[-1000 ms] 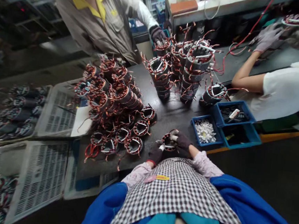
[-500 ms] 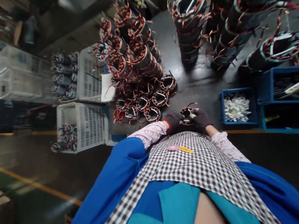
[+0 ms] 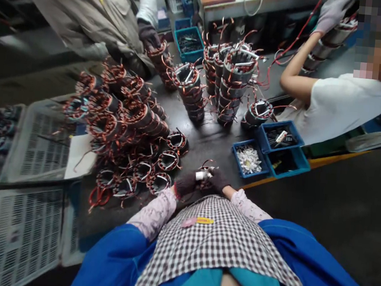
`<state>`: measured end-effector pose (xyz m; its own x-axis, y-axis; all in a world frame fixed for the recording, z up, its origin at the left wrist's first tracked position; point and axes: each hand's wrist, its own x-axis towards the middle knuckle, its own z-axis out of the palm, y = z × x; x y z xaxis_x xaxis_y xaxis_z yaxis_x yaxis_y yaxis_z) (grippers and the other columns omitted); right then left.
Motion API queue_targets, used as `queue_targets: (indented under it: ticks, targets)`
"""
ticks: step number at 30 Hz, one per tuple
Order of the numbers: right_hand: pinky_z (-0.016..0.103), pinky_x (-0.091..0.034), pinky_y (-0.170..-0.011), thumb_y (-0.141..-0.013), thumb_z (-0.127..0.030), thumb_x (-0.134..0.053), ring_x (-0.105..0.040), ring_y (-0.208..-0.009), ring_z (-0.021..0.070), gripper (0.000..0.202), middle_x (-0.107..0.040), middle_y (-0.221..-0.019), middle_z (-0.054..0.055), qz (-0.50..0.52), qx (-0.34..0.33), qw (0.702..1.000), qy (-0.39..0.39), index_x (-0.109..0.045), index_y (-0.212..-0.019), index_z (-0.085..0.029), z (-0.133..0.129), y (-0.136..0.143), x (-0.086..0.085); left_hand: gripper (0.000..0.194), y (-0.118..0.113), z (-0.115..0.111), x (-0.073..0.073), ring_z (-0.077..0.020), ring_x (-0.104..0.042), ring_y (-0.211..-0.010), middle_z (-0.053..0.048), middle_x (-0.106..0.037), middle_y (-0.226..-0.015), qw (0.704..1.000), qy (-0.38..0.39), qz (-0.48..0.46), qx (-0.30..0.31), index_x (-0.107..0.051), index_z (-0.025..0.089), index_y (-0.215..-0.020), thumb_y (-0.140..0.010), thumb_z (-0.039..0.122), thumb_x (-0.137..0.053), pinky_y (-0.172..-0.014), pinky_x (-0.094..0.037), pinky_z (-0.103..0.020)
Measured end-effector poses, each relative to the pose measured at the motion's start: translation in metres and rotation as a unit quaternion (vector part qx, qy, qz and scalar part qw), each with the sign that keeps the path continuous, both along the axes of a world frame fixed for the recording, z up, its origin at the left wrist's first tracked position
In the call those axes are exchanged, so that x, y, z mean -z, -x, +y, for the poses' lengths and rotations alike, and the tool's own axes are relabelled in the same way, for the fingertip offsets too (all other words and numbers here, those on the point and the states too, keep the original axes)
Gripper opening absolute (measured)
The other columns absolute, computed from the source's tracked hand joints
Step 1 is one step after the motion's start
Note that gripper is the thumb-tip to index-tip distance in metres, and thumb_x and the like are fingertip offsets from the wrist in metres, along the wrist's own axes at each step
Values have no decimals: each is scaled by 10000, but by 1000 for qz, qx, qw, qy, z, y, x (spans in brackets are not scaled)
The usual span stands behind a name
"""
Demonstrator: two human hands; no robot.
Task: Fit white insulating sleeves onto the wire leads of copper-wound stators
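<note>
left hand (image 3: 186, 182): gripping wound ring (image 3: 204, 185) from its left | right hand (image 3: 219, 180): gripping it from the right, finger detail blurred | ring: between both hands, near table (image 3: 207, 138) edge, just beyond checked apron (image 3: 212, 238), left of blue tray (image 3: 256, 173)

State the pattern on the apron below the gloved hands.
The apron has a dark-and-white check, shown best in the head view.

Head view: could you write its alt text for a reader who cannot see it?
A person's gloved left hand and right hand are on a copper-wound stator at a dark table. Stacked stators stand beyond, and a blue bin of white pieces sits to the right.
</note>
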<state>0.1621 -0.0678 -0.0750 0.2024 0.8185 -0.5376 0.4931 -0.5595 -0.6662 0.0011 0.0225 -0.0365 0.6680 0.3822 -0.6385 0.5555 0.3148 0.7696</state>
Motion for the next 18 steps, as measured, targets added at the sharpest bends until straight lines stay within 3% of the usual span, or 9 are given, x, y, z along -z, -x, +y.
queue_targets:
  ticks: [3, 5, 9, 12, 15, 18]
  targets:
    - [384, -601, -916, -996, -252, -672, -760, -984, 278, 172, -832, -885, 24, 85, 40, 995, -23, -799, -1110, -278, -7, -4, -8, 320, 6, -10, 4, -260, -782, -964, -125, -817, -910, 986, 101, -52, -122, -834, 169, -1139, -993, 438, -741, -900, -657, -375]
    - [424, -626, -934, -979, -331, -709, -783, -978, 293, 137, -835, -876, 27, 147, 56, 987, -41, -803, -1065, -278, -11, -7, -15, 293, 10, -17, 8, -257, -784, -956, -118, -804, -888, 980, 121, -40, -152, -825, 177, -1139, -1008, 417, -723, -875, -658, -371]
    - [487, -613, -1044, -852, -376, -836, -792, -1060, 319, 113, -853, -923, -5, 281, 95, 953, -66, -767, -836, -289, -13, -8, -28, 284, 11, -25, 16, -187, -706, -767, -53, -707, -773, 984, 117, 6, -132, -788, 218, -1070, -1044, 492, -719, -696, -594, -294]
    - [446, -613, -1033, -846, -338, -824, -775, -1046, 296, 105, -860, -960, -3, 287, 120, 949, -62, -745, -821, -274, -9, -6, -37, 339, 4, -29, 17, -157, -646, -701, -24, -647, -741, 985, 120, 15, -119, -760, 221, -1050, -1060, 558, -726, -650, -557, -273]
    - [392, -623, -926, -835, -329, -838, -744, -929, 258, 145, -826, -909, 30, 257, 128, 957, -46, -728, -868, -241, -12, -11, -46, 345, -8, -34, 13, -152, -629, -687, -40, -685, -776, 985, 123, 12, -125, -750, 188, -1017, -1110, 511, -672, -682, -578, -297]
    - [364, -624, -818, -865, -390, -833, -715, -843, 229, 221, -804, -931, 59, 224, 147, 961, -65, -725, -941, -214, -25, -36, -52, 267, -17, -36, 12, -187, -727, -831, -98, -823, -1008, 988, 33, -1, -149, -774, 145, -1156, -1150, 333, -584, -848, -648, -359]
